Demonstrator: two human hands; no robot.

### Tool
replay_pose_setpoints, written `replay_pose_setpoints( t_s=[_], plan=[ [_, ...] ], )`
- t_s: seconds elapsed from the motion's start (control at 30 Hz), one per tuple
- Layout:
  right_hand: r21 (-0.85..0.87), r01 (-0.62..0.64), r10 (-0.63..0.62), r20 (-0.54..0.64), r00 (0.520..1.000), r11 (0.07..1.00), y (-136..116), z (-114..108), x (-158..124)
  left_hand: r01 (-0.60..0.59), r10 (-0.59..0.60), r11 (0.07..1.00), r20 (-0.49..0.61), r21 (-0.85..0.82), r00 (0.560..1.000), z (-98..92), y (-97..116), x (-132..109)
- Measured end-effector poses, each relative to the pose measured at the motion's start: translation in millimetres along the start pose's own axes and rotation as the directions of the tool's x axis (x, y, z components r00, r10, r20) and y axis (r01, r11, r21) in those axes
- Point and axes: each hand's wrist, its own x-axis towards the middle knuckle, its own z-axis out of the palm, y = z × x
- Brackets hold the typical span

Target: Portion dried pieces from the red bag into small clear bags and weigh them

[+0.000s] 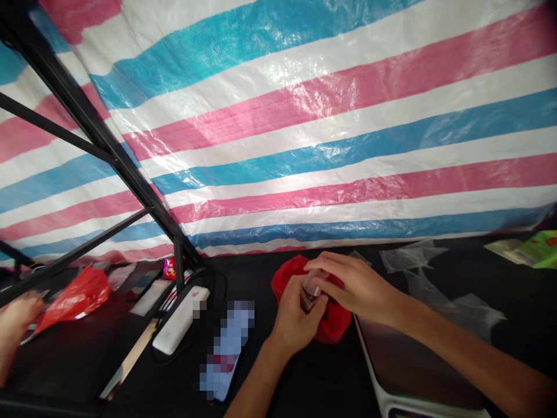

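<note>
A blue, pink and white striped tarpaulin (304,133) fills the back of the view, with black metal frame struts (100,133) slanting across its left side. Below it runs a black worktop (331,386). A dark panel with a white edge (413,366) lies at lower right, and crumpled clear plastic film (418,255) lies beyond it. Left of centre sit a blurred, pixelated object (226,348) and a white plastic bar (178,322) with a cable. Further left are a red plastic bag (73,299) and another person's hand (15,331).

At centre, the hands (324,302) are brought close together against a crumpled red bag (335,322). The left hand (296,319) curls around a small clear bottle with dark contents (310,296), and the right hand's fingers (331,264) close over its top.
</note>
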Motion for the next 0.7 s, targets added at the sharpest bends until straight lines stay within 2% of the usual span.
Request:
replay_pose_setpoints(
  t_s=[0.1, 0.17, 0.23, 0.33, 0.4, 0.5, 0.57, 0.7],
  plan=[
    [0.059, -0.036, 0.046, -0.164, 0.985, 0.998, 4, -3, 2, 0.032, -0.038, 0.998, -0.126, -0.046, 0.991, -3.1, -3, 3],
    [0.056, -0.068, 0.077, -0.186, 0.980, 0.996, 8, -2, 2, 0.044, -0.053, 0.998, -0.208, -0.048, 0.977, -6.3, -4, 5],
    [0.024, -0.082, 0.084, -0.079, 0.993, 0.996, 15, 3, 0, 0.054, -0.053, 0.999, -0.254, -0.001, 0.966, -9.6, -3, 7],
    [-0.084, -0.065, 0.075, 0.126, 0.989, 0.994, 26, 17, -5, 0.070, -0.039, 0.987, -0.204, 0.146, 0.978, -12.6, 1, 6],
    [-0.213, -0.036, 0.074, 0.176, 0.982, 0.976, 33, 26, -9, 0.073, -0.048, 0.968, -0.112, 0.240, 0.993, -12.2, 2, 5],
    [-0.414, -0.032, 0.113, 0.172, 0.979, 0.910, 40, 35, -12, 0.093, -0.091, 0.951, -0.022, 0.295, 0.996, -7.5, 1, 4],
    [-0.475, -0.027, 0.127, 0.179, 0.976, 0.880, 42, 38, -12, 0.121, -0.111, 0.959, -0.054, 0.256, 0.992, -2.0, -3, 3],
    [-0.509, 0.036, 0.049, 0.152, 0.987, 0.860, 42, 45, -12, 0.110, -0.099, 0.994, -0.259, 0.025, 0.961, 10.5, -14, 0]
  ],
)
